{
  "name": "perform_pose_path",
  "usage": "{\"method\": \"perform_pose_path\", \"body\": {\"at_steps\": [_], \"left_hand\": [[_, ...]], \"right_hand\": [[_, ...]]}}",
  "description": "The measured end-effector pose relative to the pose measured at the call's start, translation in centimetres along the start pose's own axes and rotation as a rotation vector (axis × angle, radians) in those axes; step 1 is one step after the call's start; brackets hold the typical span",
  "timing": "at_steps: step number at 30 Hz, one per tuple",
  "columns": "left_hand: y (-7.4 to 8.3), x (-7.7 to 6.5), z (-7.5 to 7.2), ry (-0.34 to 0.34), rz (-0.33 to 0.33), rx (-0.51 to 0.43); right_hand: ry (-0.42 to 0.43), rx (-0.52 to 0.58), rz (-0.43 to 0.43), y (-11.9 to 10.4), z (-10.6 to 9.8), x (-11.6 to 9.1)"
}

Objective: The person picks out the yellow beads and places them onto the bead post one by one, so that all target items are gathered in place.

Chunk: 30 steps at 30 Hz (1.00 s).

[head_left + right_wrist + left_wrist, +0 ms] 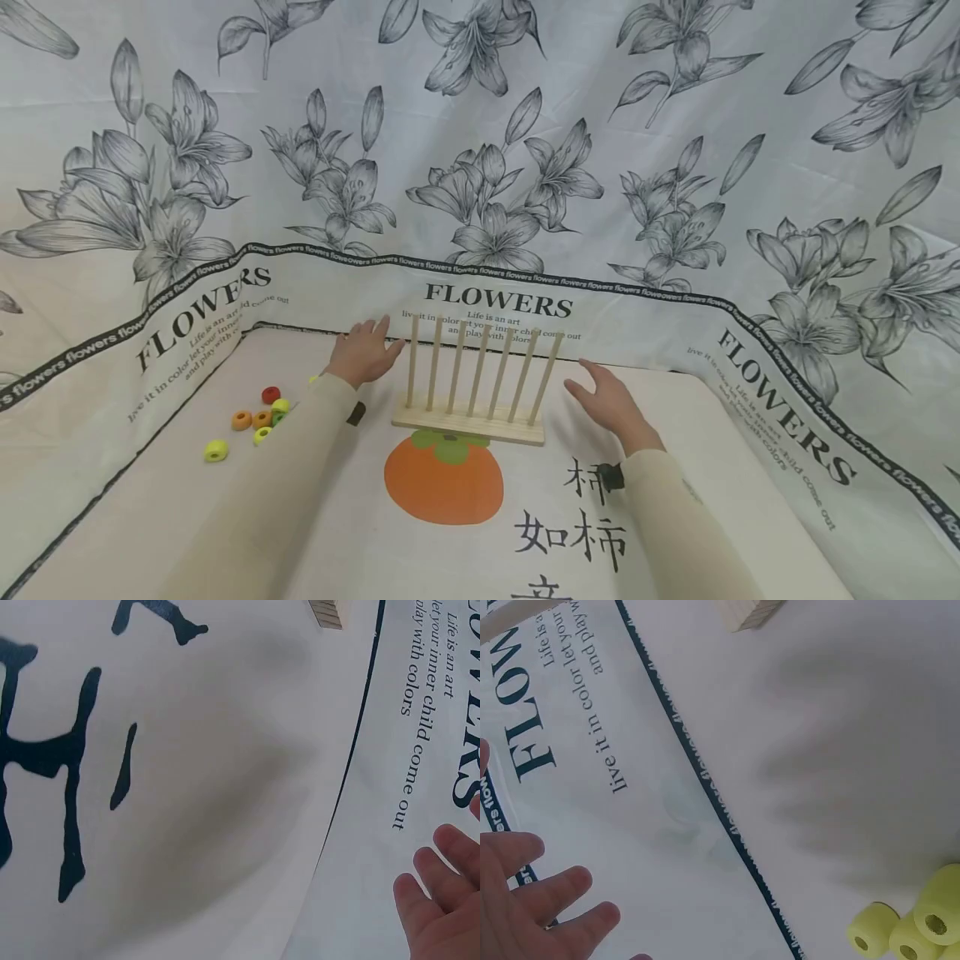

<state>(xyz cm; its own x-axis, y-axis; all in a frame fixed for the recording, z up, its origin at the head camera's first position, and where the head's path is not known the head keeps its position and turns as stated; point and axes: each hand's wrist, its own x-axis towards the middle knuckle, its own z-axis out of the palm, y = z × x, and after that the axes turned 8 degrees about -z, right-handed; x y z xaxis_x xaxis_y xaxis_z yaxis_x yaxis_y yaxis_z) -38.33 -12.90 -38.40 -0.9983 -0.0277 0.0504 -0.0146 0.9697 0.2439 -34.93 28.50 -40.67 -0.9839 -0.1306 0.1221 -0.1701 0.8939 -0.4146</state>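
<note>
A wooden peg rack (pixel 471 422) with several upright dowels stands on the table in the head view. My left hand (pixel 364 353) hovers just left of the dowels, fingers spread and holding nothing. To the right of the rack is my right hand (pixel 609 402), fingers extended toward it with a gap between. In the left wrist view the left fingers (pixel 559 889) are apart and bare, and a corner of the rack base (pixel 748 610) shows at the top. The right wrist view shows the right fingers (pixel 442 874) straight, with another base corner (pixel 327 613) above.
Left of the left forearm lie several beads: a red bead (pixel 271 395), an orange bead (pixel 242 420), a yellow-green bead (pixel 216 451) and others, some partly hidden by the sleeve. The tablecloth has a printed persimmon (pixel 444 481) and black characters. A flowered curtain (pixel 495 208) rises behind.
</note>
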Motion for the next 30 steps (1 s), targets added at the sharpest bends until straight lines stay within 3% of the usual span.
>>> {"method": "perform_pose_path", "body": {"at_steps": [7, 30], "left_hand": [[0.1, -0.8, -0.5, -0.002, 0.013, -0.015], [-1.6, -1.3, -0.3, -0.023, 0.017, -0.021]], "right_hand": [[0.006, 0.027, -0.003, -0.3, 0.7, -0.4], [-0.063, 0.088, -0.04, -0.9, 2.7, -1.7]]}}
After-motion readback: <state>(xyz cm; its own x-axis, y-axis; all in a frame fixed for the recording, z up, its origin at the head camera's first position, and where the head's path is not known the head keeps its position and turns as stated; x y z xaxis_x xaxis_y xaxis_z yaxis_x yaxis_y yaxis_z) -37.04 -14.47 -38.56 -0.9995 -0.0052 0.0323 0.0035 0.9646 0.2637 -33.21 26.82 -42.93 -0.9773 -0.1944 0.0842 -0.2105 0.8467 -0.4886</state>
